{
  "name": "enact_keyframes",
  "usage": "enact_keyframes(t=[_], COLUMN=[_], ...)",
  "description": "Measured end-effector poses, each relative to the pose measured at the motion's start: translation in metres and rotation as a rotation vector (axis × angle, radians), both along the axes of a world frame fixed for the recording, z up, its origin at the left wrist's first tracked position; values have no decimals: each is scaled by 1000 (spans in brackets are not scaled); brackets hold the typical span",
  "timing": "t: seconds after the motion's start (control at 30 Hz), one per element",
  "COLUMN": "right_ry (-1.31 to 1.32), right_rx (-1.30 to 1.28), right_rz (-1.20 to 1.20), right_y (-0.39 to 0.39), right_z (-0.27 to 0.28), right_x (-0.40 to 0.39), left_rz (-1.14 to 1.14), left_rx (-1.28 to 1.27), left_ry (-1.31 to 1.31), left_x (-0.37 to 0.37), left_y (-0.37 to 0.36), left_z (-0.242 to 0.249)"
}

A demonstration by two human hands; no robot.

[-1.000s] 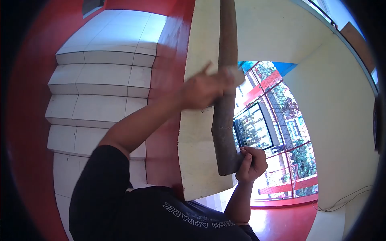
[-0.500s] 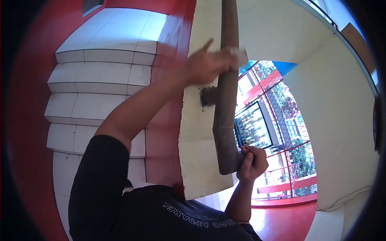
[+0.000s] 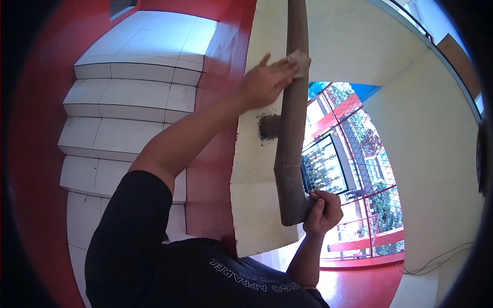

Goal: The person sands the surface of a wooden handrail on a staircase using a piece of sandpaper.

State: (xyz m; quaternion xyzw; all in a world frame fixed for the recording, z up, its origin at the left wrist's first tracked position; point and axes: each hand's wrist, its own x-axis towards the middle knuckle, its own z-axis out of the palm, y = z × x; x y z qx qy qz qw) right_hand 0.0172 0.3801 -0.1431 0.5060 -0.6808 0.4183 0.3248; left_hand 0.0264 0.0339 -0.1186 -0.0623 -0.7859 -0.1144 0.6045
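Note:
A brown metal handrail pipe point(image 3: 291, 138) runs up the middle of the view, bent near its lower end and fixed to the cream wall by a short bracket point(image 3: 270, 127). My left hand point(image 3: 264, 82) reaches across to the upper pipe. Under its fingers is a pale, thin piece that looks like sandpaper point(image 3: 302, 63), pressed against the pipe's surface. Its thumb stands apart from the fingers. My right hand point(image 3: 324, 211) is closed around the lower end of the handrail, with the fingers curled and the far side of the grip hidden.
White tiled steps point(image 3: 123, 128) rise at the left beside a red wall point(image 3: 41, 128). The cream wall point(image 3: 257, 205) stands behind the pipe. At the right are a wire-mesh window point(image 3: 359, 138), another cream wall point(image 3: 431, 143) and a loose cable point(image 3: 436, 262).
My left hand has shifted slightly up along the pipe with the pale piece, and its motion blur has gone. My right hand keeps its hold on the lower end. The view has shifted slightly.

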Motion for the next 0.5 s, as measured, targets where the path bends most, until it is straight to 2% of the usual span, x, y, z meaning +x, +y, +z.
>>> enact_keyframes(t=[0.03, 0.13, 0.23, 0.3, 0.4, 0.43, 0.5], right_ry=[18, 75, 69, 64, 62, 74, 114], right_rx=[5, 37, 40, 40, 58, 63, 84], right_rz=[-8, -13, 0, -13, -9, -6, -7], right_y=[0, 1, -1, 0, 0, 0, 4], right_z=[0, 3, 8, 6, 10, 10, 12], right_x=[0, -2, 0, 0, 3, 2, 0], left_rz=[-31, -279, -149, 249, 331, 241, 4], left_rx=[21, -305, -491, -502, -475, -378, -576], left_ry=[58, -70, -99, -272, -547, -948, -676], left_x=[-1, 29, 35, 31, 19, 25, 31], left_y=[3, 42, 36, 17, 10, 35, 36], left_z=[3, -24, 1, 52, 92, 103, 78])
